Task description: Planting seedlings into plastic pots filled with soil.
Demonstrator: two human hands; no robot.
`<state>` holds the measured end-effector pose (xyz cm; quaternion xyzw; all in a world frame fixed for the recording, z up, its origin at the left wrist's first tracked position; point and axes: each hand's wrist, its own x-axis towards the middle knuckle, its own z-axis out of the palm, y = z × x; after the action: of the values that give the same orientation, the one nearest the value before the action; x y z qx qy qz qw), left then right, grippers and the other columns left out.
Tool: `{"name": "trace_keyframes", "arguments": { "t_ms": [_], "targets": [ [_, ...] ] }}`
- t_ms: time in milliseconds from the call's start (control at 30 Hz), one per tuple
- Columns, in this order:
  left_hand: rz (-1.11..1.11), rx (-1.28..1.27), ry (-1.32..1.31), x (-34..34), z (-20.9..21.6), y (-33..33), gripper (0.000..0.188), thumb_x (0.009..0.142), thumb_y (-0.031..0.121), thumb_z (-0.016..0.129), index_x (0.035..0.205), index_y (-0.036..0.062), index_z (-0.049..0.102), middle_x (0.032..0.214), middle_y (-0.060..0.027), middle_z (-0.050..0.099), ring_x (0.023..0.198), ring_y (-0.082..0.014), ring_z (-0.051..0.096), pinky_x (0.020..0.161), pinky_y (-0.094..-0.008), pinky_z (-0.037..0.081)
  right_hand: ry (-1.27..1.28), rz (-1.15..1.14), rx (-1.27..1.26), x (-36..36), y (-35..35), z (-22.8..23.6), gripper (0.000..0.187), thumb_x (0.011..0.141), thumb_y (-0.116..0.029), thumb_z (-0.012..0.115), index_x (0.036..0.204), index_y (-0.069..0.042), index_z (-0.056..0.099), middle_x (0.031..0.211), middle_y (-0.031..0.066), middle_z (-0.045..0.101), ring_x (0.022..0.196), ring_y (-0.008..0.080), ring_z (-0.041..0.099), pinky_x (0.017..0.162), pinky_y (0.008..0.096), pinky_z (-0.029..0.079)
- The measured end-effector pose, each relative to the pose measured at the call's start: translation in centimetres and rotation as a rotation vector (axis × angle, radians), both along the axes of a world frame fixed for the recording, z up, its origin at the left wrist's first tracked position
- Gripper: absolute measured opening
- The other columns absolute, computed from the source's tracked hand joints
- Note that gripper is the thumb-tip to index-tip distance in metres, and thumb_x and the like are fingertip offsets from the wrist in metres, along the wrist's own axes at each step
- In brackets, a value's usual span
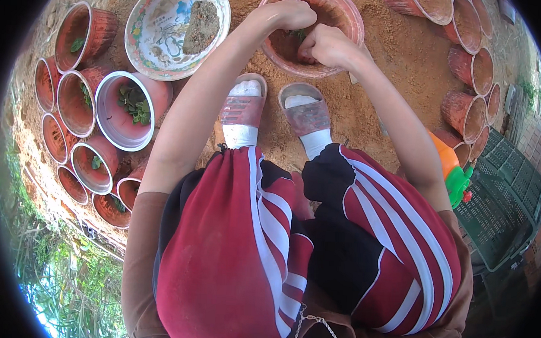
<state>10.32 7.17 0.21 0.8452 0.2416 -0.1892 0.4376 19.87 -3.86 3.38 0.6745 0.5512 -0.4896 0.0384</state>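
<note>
A terracotta-coloured pot (356, 20) stands on the ground ahead of my feet, with brown soil in it. Inside its rim both hands are at work around a small green seedling (299, 34). My left hand (295, 14) reaches over the far left side, its fingers curled closed and their tips hidden. From the right comes my right hand (330, 46), fingers bent down toward the soil beside the seedling, the thumb tucked in. Whether either hand grips the stem or soil cannot be made out.
A patterned white basin (162, 31) holding a clump of soil (202, 28) lies left of the pot. Several pots, some with seedlings, including a white-rimmed pot (104, 110), line the left. Empty pots (466, 117), an orange-and-green bottle (451, 168) and a green crate (501, 197) are right.
</note>
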Motion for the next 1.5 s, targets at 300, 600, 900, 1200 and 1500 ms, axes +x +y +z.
{"name": "trace_keyframes", "arguments": {
  "t_ms": [300,600,900,1200,1500],
  "targets": [
    [-0.036,0.008,-0.009,0.4,-0.9,-0.1,0.041,0.084,0.019,0.036,0.087,-0.0100,0.064,0.094,-0.0309,0.062,0.085,-0.0376,0.062,0.079,-0.0460,0.044,-0.077,-0.111,0.052,-1.1,-0.6,-1.2,0.034,0.072,0.007,0.048,0.088,-0.005,0.075,0.087,0.0143,0.072,0.084,0.0240,0.070,0.079,0.0357,0.054],
    [0.295,0.001,-0.201,-3.8,8.3,1.1,0.032,0.088,0.022,0.047,0.107,-0.0016,0.057,0.088,-0.0132,0.064,0.080,-0.0212,0.060,0.075,-0.0347,0.046,-0.027,-0.169,0.008,-0.8,-1.4,-0.8,0.014,0.083,-0.006,0.062,0.087,0.000,0.073,0.083,0.0154,0.071,0.078,0.0226,0.069,0.074,0.0342,0.054],
    [0.572,0.143,-0.105,-8.4,2.7,-0.2,0.042,0.099,0.039,0.043,0.106,-0.0003,0.057,0.088,-0.0152,0.064,0.080,-0.0238,0.059,0.080,-0.0373,0.045,0.537,-0.900,0.057,-4.7,0.5,-0.7,0.018,0.093,-0.004,0.056,0.099,0.011,0.065,0.088,0.0153,0.069,0.075,0.0176,0.067,0.068,0.0274,0.056],
    [0.471,0.071,-0.144,-8.5,3.2,-0.4,0.044,0.101,0.035,0.036,0.120,0.0013,0.057,0.089,-0.0187,0.065,0.072,-0.0294,0.062,0.071,-0.0393,0.049,0.299,-1.051,0.193,-6.8,0.0,-5.1,0.016,0.082,0.000,0.058,0.090,0.004,0.072,0.083,0.0169,0.071,0.078,0.0215,0.070,0.075,0.0326,0.053],
    [0.421,0.145,-0.139,-8.4,3.5,-0.6,0.044,0.101,0.034,0.034,0.114,-0.0016,0.058,0.100,-0.0249,0.064,0.090,-0.0374,0.061,0.082,-0.0427,0.047,0.340,-0.971,0.162,-5.7,0.7,-4.0,0.016,0.083,-0.006,0.060,0.091,0.000,0.073,0.083,0.0147,0.072,0.076,0.0210,0.070,0.073,0.0316,0.054]
  ]
}}
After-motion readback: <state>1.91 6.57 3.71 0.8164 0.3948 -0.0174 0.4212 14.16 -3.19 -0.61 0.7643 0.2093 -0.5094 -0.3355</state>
